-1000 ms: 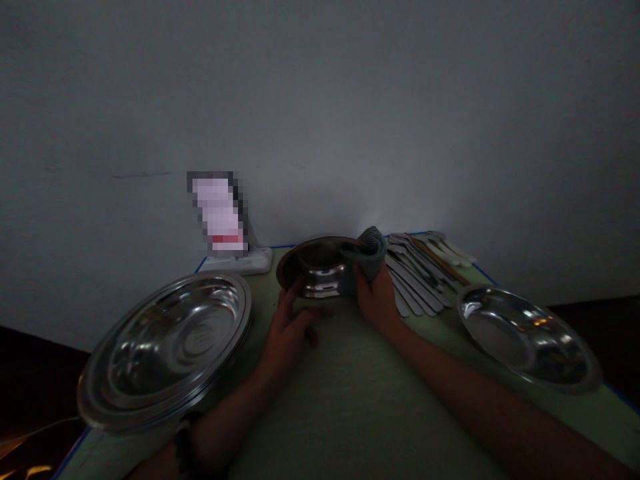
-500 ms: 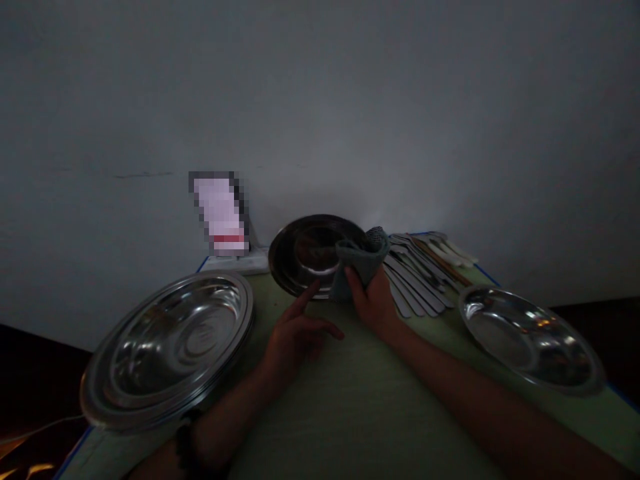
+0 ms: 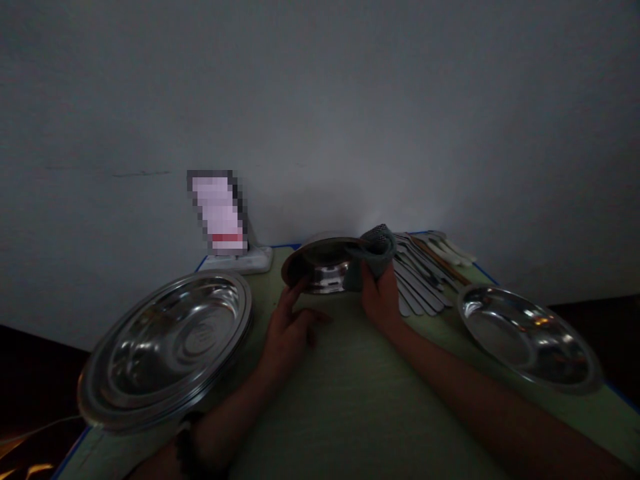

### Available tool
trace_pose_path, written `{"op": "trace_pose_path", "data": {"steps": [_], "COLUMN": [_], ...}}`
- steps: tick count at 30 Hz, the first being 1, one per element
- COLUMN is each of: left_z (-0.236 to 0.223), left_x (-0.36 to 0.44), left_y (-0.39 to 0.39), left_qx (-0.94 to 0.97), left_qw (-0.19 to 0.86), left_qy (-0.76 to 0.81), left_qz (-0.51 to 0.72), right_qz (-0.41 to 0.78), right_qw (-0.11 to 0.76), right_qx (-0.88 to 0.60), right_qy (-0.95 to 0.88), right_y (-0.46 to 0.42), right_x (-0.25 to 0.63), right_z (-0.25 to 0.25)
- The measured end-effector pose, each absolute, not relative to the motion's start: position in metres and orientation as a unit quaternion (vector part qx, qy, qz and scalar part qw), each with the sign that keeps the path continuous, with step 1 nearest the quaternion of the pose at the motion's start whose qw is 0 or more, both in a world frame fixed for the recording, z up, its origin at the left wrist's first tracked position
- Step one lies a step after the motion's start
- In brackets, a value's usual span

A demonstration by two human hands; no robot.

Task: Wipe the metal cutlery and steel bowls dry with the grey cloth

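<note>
A shiny metal dish (image 3: 331, 278) is tipped at the far middle of the table, its hollow side turned partly toward me. My right hand (image 3: 383, 297) is closed around a grey-green cloth (image 3: 376, 250), pressing it over the dish's right rim. My left hand (image 3: 287, 330) has its fingers apart; a fingertip touches the lower left rim, and the thumb stretches to the right below the dish. Part of the dish's right side is hidden by the cloth.
A stack of metal dishes (image 3: 165, 347) stands at left. Another metal dish (image 3: 530, 340) lies at right. Several metal utensils (image 3: 425, 270) are spread behind my right hand. A blurred-out screen (image 3: 217, 213) stands on a white base (image 3: 240, 261) by the wall (image 3: 320, 100).
The dish tilted upright toward me half a second ago, then tipped back flatter. My right hand and the cloth shifted slightly right along the rim. My left fingers moved with the rim.
</note>
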State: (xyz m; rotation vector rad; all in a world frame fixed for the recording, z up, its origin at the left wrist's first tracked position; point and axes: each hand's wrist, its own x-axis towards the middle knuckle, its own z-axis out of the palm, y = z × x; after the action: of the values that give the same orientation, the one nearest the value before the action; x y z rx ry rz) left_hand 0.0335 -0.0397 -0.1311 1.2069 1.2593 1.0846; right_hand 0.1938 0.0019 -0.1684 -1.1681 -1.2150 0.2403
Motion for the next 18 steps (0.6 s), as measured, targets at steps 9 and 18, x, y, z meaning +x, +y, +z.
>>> {"op": "trace_pose_path", "data": {"steps": [9,18], "left_z": [-0.1320,-0.1308], "left_x": [0.0292,0.0317], "left_y": [-0.0381,-0.0421], "left_qx": [0.456,0.386], "left_qw": [0.577,0.661], "left_qy": [0.507,0.440], "left_qz": [0.450,0.469], "right_qz": [0.118,0.143], "right_qw": [0.656,0.616], "right_qx": [-0.504,-0.505], "right_qy": [-0.549,-0.587], "right_y": [0.0031,-0.0008], "right_x": [0.1939,0.1889], "right_z": [-0.1665,-0.1610]}}
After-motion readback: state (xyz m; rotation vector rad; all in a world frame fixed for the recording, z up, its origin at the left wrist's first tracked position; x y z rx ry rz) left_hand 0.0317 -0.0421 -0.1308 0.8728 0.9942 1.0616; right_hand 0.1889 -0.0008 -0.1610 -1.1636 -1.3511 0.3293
